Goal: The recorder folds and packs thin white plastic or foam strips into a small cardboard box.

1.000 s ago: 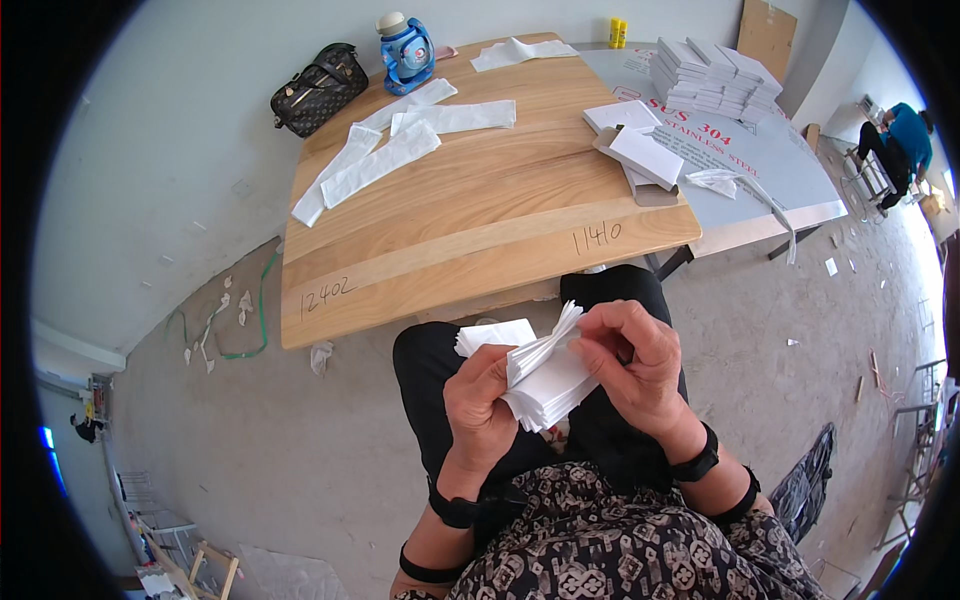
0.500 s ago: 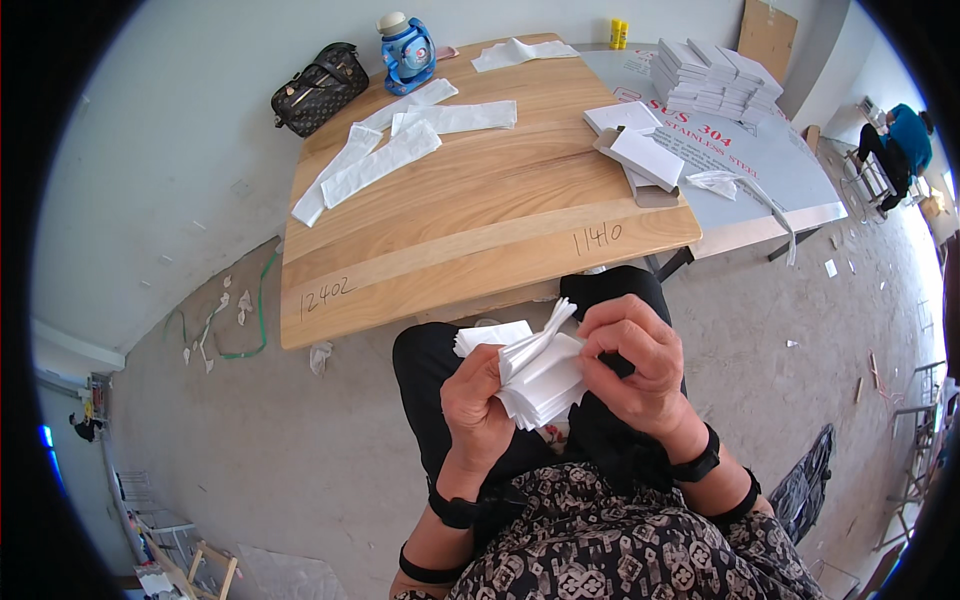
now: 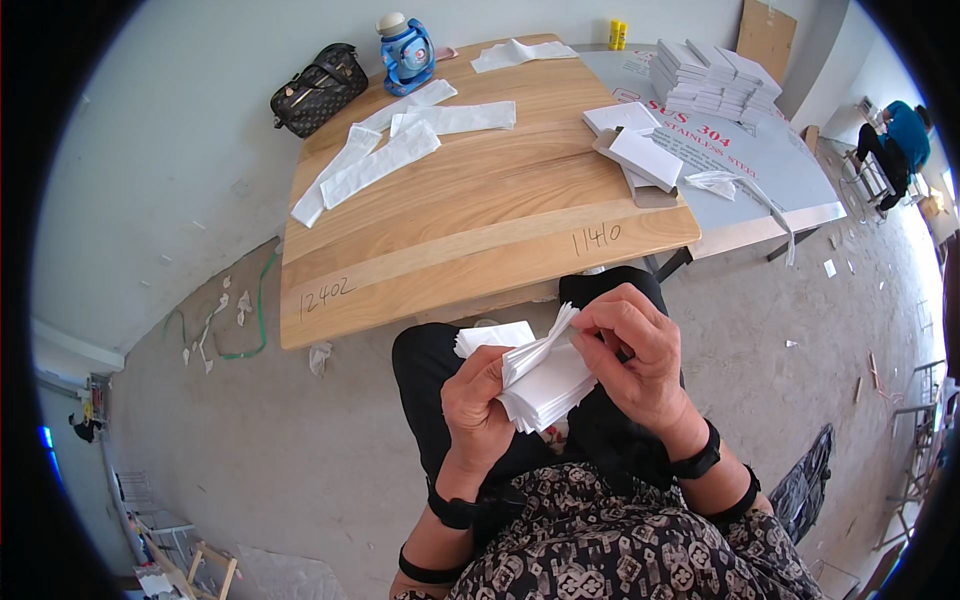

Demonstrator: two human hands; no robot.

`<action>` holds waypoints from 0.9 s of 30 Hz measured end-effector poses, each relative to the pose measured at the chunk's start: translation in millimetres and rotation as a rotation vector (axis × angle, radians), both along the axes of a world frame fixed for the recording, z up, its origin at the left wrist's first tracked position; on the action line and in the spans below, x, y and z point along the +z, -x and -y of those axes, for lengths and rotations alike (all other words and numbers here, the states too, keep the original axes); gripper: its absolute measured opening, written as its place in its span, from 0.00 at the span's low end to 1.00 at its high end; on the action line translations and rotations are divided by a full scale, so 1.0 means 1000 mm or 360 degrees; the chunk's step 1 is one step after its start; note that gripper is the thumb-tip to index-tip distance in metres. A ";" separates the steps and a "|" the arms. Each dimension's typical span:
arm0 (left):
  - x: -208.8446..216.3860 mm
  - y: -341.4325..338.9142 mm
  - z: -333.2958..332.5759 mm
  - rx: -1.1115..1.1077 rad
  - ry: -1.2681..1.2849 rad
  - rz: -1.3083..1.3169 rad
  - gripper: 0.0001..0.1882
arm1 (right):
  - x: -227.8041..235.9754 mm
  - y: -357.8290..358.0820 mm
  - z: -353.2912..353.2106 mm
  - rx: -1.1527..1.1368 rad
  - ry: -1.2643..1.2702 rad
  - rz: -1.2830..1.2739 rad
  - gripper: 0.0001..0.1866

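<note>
Over my lap, my left hand (image 3: 476, 402) grips a thick stack of white paper sheets (image 3: 550, 385) by its left side. The upper sheets are bent back and fan upward. My right hand (image 3: 634, 352) is at the right side of the stack, with thumb and forefinger pinched at the edges of the raised sheets. A second white stack (image 3: 494, 337) lies just behind my left hand, near my knee. Whether my right fingertips hold one sheet or several is too small to tell.
On the wooden table (image 3: 480, 210) lie white paper strips (image 3: 380, 165), white boxes (image 3: 645, 158), a dark handbag (image 3: 320, 90) and a blue bottle (image 3: 407, 55). Stacked white boxes (image 3: 710, 85) and yellow tubes (image 3: 618, 36) stand on a metal-topped table (image 3: 800, 190). A person (image 3: 890, 155) sits far right.
My right hand has moved slightly up and left, its fingertips now at the top of the raised sheets. More sheets are folded back, and the gap in the stack is wider.
</note>
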State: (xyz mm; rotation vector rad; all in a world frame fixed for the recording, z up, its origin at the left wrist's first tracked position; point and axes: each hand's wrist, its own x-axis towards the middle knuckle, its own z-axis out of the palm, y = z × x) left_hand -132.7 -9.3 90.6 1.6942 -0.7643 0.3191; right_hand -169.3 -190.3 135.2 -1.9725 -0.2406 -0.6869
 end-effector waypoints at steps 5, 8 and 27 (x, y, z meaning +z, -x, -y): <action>-0.001 0.002 0.000 -0.0019 0.0008 -0.0058 0.08 | -0.002 0.000 0.000 0.0007 0.0012 -0.0032 0.10; -0.003 0.002 -0.001 -0.0036 0.0012 -0.0147 0.11 | -0.001 -0.001 0.000 -0.0011 0.0024 -0.0043 0.10; 0.002 0.000 0.001 0.0076 0.0005 -0.0058 0.07 | -0.003 0.001 0.004 0.0212 0.0123 -0.0054 0.09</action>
